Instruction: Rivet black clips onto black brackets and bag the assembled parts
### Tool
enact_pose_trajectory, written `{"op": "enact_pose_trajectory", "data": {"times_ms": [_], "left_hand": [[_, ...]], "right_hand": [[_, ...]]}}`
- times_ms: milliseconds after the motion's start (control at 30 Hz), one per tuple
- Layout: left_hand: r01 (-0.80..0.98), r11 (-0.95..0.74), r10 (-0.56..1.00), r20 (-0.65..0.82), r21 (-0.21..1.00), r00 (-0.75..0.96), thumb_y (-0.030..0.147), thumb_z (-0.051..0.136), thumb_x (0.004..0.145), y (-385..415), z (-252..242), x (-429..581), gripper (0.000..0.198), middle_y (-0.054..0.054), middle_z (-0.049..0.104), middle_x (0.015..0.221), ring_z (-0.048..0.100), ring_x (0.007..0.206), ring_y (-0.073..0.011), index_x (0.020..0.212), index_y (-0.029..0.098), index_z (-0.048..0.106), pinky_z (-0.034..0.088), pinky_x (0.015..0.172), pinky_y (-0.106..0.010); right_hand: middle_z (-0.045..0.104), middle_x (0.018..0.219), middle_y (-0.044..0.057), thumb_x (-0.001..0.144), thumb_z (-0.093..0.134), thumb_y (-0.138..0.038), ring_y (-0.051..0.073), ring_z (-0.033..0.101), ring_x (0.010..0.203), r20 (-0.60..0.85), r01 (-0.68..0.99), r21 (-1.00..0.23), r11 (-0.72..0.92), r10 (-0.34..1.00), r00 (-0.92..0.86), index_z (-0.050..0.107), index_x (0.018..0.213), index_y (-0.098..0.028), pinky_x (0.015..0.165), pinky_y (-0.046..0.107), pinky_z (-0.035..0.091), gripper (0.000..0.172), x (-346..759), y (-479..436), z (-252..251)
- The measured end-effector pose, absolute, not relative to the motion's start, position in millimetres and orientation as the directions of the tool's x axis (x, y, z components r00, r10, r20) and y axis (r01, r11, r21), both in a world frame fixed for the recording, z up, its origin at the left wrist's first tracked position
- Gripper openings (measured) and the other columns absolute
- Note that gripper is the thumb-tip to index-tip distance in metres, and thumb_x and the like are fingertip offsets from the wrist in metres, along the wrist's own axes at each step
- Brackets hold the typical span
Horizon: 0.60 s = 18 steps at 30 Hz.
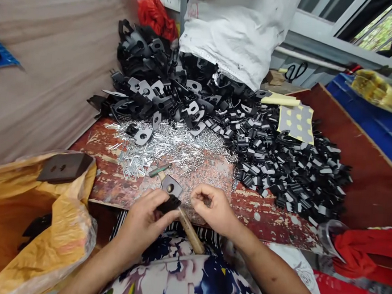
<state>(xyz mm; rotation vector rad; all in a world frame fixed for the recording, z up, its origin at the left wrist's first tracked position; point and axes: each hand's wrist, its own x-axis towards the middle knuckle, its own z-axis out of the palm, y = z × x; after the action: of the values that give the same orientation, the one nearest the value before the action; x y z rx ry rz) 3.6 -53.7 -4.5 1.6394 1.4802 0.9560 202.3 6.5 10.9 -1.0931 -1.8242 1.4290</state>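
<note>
Across the worn red wooden table (267, 221), the wooden-handled hammer (191, 234) slants down towards your lap. Your left hand (149, 211) is curled, thumb and fingers closed on a black plastic part with a flat, holed face (175, 193), whose long axis points away from you, leaning left. Your right hand (213, 207), nearly meeting its near end from the right, pinches thumb to fingertip; whether around anything, I cannot tell.

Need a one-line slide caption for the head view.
Left hand holds a black part over a hammer; right hand nearby, pins and black clips heaped beyond.
</note>
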Motion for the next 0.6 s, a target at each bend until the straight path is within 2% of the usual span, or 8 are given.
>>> {"op": "enact_pose_trajectory", "data": {"times_ms": [67,167,233,400,500,567,600], "left_hand": [[0.644,-0.248,0.968,0.211,0.724,0.136,0.036,0.072,0.087,-53.2,1.5,2.3,0.027,-0.003,0.059,0.074,0.048,0.075,-0.0215,0.072,0.020,0.057,0.034,0.069,-0.032],[0.696,-0.402,0.915,0.290,0.595,0.281,0.026,0.065,0.092,-53.1,5.5,4.1,0.028,-0.003,0.057,0.070,0.045,0.070,-0.0203,0.068,0.020,0.053,0.032,0.067,-0.032],[0.699,-0.432,0.901,0.300,0.569,0.313,0.024,0.064,0.092,-53.4,6.1,6.1,0.030,-0.002,0.056,0.068,0.044,0.069,-0.0199,0.066,0.020,0.051,0.032,0.065,-0.031],[0.709,-0.359,0.933,0.222,0.607,0.282,0.020,0.058,0.094,-55.9,8.6,11.2,0.026,-0.003,0.058,0.073,0.048,0.074,-0.0206,0.069,0.020,0.053,0.034,0.068,-0.031],[0.714,-0.326,0.945,0.213,0.620,0.247,0.023,0.059,0.093,-54.5,10.1,12.4,0.026,-0.003,0.058,0.072,0.048,0.073,-0.0205,0.067,0.019,0.054,0.034,0.068,-0.031],[0.696,-0.294,0.956,0.200,0.655,0.215,0.027,0.061,0.092,-51.4,10.7,11.3,0.031,-0.001,0.055,0.067,0.048,0.069,-0.0192,0.063,0.019,0.053,0.034,0.067,-0.031],[0.668,-0.271,0.963,0.195,0.693,0.188,0.029,0.063,0.091,-49.7,10.9,10.2,0.034,0.000,0.053,0.064,0.048,0.067,-0.0183,0.061,0.019,0.052,0.035,0.068,-0.031]], "right_hand": [[0.053,0.064,-0.005,0.079,0.062,-0.025,0.010,0.045,0.057,-0.219,0.208,-0.971,-0.121,0.799,-0.561,0.061,0.076,-0.020,0.054,0.023,0.037,0.006,201.1,7.1,6.0],[0.048,0.060,-0.008,0.076,0.065,-0.024,0.007,0.038,0.054,-0.323,0.203,-0.946,-0.251,0.724,-0.610,0.060,0.074,-0.019,0.052,0.021,0.030,0.008,198.8,5.1,-0.1],[0.046,0.059,-0.008,0.075,0.066,-0.023,0.007,0.036,0.054,-0.343,0.218,-0.939,-0.265,0.712,-0.613,0.059,0.073,-0.019,0.051,0.021,0.027,0.008,197.9,4.1,-2.1],[0.045,0.059,-0.009,0.080,0.066,-0.021,0.007,0.036,0.054,-0.379,0.289,-0.924,-0.249,0.678,-0.629,0.060,0.074,-0.019,0.050,0.021,0.025,0.009,198.0,5.5,-2.0],[0.048,0.061,-0.008,0.085,0.065,-0.022,0.007,0.039,0.055,-0.370,0.360,-0.920,-0.153,0.638,-0.675,0.062,0.078,-0.019,0.052,0.021,0.030,0.008,204.0,12.9,4.1],[0.057,0.069,-0.005,0.092,0.061,-0.025,0.009,0.048,0.063,-0.271,0.429,-0.900,0.080,0.667,-0.694,0.065,0.083,-0.020,0.059,0.023,0.037,0.010,212.9,25.0,9.4],[0.061,0.077,-0.003,0.095,0.058,-0.024,0.011,0.053,0.070,-0.186,0.482,-0.844,0.236,0.714,-0.675,0.066,0.087,-0.020,0.066,0.025,0.041,0.012,218.3,33.2,11.0]]}}
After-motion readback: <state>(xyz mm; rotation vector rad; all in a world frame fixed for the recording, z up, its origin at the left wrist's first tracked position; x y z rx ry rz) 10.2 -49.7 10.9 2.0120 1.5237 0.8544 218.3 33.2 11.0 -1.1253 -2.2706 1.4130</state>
